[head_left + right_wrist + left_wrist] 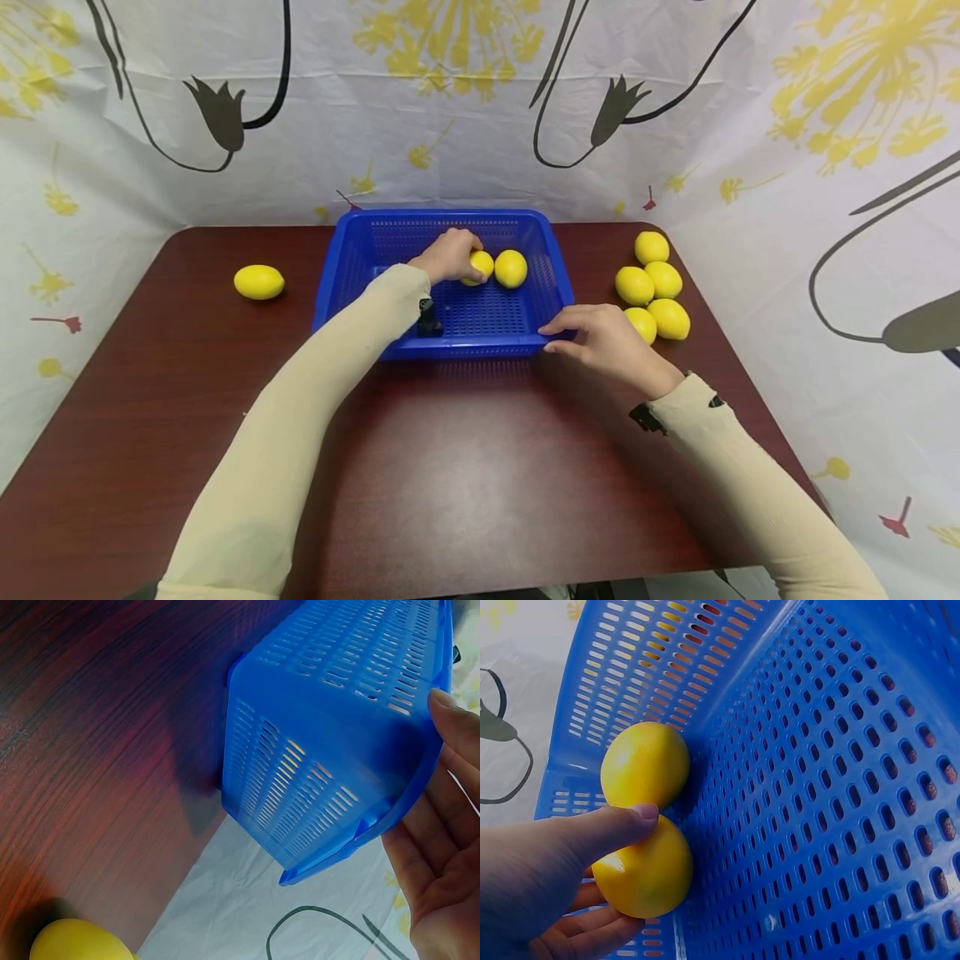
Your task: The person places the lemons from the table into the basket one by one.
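While the left hand [450, 255] is gripping a lemon [643, 874] inside the blue basket [450, 218], thumb across its top and fingers curling behind, the right hand [603, 340] is pinching the basket's near right corner, I'm guessing to steady it. A second lemon [511, 269] is lying just beside the held one. The basket is sitting midway along the worktop [450, 483]'s far edge, probably so both arms can reach it. Five lemons [633, 286] are clustering by the right edge (handy for that side, I suppose), and a lone lemon [259, 282] is resting toward the far left corner. The left wrist view is showing curled fingers the head view is hiding; the right wrist view is revealing the basket's slotted outer walls.
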Tool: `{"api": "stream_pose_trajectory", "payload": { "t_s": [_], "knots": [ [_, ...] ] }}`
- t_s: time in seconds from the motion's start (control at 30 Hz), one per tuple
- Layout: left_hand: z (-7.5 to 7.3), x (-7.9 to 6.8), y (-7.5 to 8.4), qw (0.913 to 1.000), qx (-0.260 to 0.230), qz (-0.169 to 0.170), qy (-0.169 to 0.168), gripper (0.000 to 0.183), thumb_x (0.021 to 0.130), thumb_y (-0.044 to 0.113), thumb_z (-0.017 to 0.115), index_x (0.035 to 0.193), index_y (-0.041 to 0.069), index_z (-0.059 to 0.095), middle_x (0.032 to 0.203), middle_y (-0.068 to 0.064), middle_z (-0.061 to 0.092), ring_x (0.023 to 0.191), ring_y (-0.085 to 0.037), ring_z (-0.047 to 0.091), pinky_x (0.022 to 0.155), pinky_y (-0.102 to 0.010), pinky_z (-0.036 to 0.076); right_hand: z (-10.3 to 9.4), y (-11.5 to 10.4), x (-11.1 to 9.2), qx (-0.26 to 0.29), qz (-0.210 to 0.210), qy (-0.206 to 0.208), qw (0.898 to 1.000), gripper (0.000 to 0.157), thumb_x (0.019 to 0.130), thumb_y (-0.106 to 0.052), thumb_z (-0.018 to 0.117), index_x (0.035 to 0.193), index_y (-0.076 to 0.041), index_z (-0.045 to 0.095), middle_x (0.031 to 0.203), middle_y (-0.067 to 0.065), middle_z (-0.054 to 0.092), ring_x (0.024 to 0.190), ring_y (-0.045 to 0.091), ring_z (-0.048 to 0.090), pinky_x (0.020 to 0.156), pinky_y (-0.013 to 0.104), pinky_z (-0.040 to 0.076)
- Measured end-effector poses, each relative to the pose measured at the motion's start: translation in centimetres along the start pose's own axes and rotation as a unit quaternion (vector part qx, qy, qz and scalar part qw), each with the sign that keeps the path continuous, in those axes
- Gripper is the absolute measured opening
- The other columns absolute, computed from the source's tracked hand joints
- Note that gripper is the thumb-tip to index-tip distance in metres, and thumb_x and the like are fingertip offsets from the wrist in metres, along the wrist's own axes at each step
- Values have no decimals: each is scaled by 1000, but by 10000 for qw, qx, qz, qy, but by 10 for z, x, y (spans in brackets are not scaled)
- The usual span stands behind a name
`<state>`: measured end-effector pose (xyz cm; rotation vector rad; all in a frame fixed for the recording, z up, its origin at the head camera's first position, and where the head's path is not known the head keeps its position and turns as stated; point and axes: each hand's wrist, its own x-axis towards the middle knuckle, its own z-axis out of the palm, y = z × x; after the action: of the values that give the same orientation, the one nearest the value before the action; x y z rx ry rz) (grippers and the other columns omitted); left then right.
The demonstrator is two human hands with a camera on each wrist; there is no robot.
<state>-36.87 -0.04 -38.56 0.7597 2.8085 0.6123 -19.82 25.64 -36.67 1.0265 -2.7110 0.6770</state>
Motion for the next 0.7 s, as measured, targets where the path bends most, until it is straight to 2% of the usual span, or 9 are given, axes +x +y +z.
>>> {"api": "stream_pose_trajectory", "payload": {
  "t_s": [0.4, 0.7],
  "knots": [
    [-3, -3, 4, 9998, -1, -45, -218, 61, 86, 28, 77, 137, 1, 56, 134, -17, 62, 110, -28, 62, 93, -40, 54, -1, -1, -1, -7, -46, 52, 10000, 20, 82, -20, 81, 102, -17, 78, 95, -3, 76, 77, 7, 66, 63, 25, 57],
    [-2, -3, 5, 9997, 109, -29, -204, 60, 85, 28, 78, 135, 0, 57, 132, -17, 62, 109, -28, 62, 93, -40, 53, -1, -1, -2, -5, 36, -3, 10000, 20, 83, -21, 81, 102, -17, 77, 96, -4, 76, 78, 7, 66, 64, 25, 57]
  ]
}}
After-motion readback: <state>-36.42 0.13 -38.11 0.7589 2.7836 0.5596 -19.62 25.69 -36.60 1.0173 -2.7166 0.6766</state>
